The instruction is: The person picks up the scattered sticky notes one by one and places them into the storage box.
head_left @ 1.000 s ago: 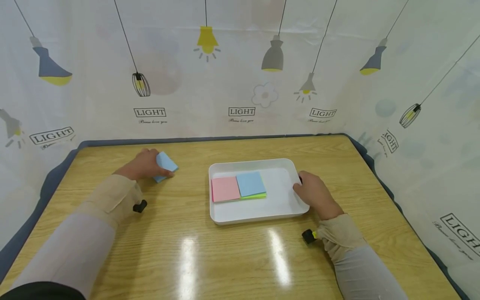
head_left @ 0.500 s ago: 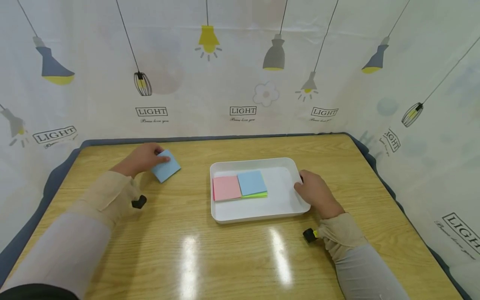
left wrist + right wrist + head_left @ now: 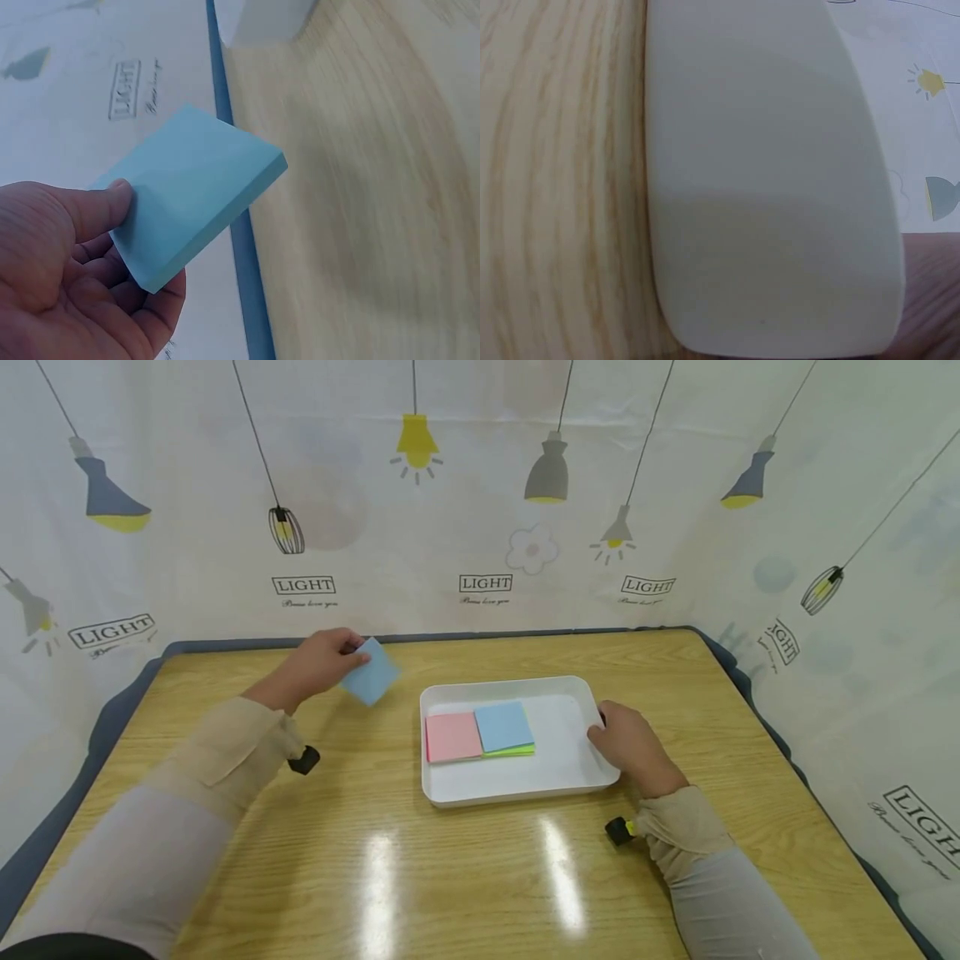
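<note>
My left hand (image 3: 318, 664) pinches a thick light-blue sticky note pad (image 3: 371, 672), thumb on top and fingers beneath. The pad is held in the air left of a white rectangular tray (image 3: 566, 743); the left wrist view shows its broad face and edge. My right hand (image 3: 633, 747) grips the tray's right end, thumb at the rim. In the right wrist view the tray's long outer wall (image 3: 772, 165) fills the middle. Inside the tray lie a pink sticky note pad (image 3: 453, 737) and, beside it, a blue pad (image 3: 504, 727) with green (image 3: 517, 751) showing under it.
A wood-grain table (image 3: 465, 877) carries the tray. White cloth printed with lamps (image 3: 480, 510) rises behind and along both sides. A small black device (image 3: 303, 760) hangs at the left wrist, another black device (image 3: 619, 831) at the right.
My left hand has lifted the blue sticky note pad off the far-left table and carried it rightward toward the tray. The right hand and tray have stayed in place.
</note>
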`<state>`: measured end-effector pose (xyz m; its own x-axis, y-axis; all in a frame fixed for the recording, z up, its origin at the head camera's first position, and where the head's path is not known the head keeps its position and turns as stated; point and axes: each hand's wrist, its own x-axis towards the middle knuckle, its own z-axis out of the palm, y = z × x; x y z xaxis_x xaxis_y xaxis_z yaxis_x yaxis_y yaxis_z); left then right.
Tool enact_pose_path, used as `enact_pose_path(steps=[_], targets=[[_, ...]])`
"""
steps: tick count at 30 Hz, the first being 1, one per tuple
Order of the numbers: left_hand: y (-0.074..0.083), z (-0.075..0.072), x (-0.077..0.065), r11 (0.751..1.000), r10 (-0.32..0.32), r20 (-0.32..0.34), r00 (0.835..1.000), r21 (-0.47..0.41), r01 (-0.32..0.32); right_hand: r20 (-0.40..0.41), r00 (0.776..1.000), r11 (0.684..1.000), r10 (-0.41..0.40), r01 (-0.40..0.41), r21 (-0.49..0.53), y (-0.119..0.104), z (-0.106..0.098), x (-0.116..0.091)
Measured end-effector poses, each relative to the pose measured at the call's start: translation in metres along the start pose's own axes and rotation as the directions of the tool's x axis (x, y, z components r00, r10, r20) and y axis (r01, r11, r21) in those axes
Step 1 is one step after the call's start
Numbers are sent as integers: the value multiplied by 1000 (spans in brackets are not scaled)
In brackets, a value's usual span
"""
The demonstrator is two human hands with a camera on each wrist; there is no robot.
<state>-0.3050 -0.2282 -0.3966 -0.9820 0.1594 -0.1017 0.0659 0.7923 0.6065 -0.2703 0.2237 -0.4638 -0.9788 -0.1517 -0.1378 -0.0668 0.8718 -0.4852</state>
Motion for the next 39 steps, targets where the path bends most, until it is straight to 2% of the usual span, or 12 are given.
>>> enact_pose_path(steps=[5, 11, 16, 22, 24, 27, 30, 32, 36, 39], targets=[[29, 8, 5, 999, 20, -2, 1000, -49, -20, -10, 1000, 1000, -8, 8, -10, 0, -1, 0], [65, 22, 11, 988, 75, 40, 996, -138, -68, -1, 1000, 1000, -10, 10, -5, 1, -1, -1], [98, 44, 16, 978, 123, 71, 990, -175, -109, -12, 1000, 1000, -12, 12, 0, 2, -1, -2], [124, 72, 25, 972, 136, 80, 988, -204, -117, -19, 1000, 1000, -14, 14, -6, 1, -1, -2], [131, 81, 26, 966, 136, 83, 987, -231, -114, -18, 1000, 1000, -16, 16, -6, 1, -1, -1], [141, 95, 27, 953, 103, 105, 989, -295, -67, -19, 1000, 1000, -13, 13, -6, 0, 0, -1], [149, 110, 28, 925, 57, 132, 990, -380, -3, -23, 1000, 1000, -11, 11, -9, 1, 0, -1], [151, 120, 31, 894, 30, 152, 988, -445, 42, -21, 1000, 1000, -19, 18, -9, 2, 0, -1], [153, 137, 36, 810, -31, 182, 983, -572, 131, -20, 999, 1000, -26, 26, -9, 2, 0, -1], [154, 149, 40, 749, -86, 206, 975, -632, 199, -20, 1000, 1000, -19, 19, -12, 2, 0, -1]])
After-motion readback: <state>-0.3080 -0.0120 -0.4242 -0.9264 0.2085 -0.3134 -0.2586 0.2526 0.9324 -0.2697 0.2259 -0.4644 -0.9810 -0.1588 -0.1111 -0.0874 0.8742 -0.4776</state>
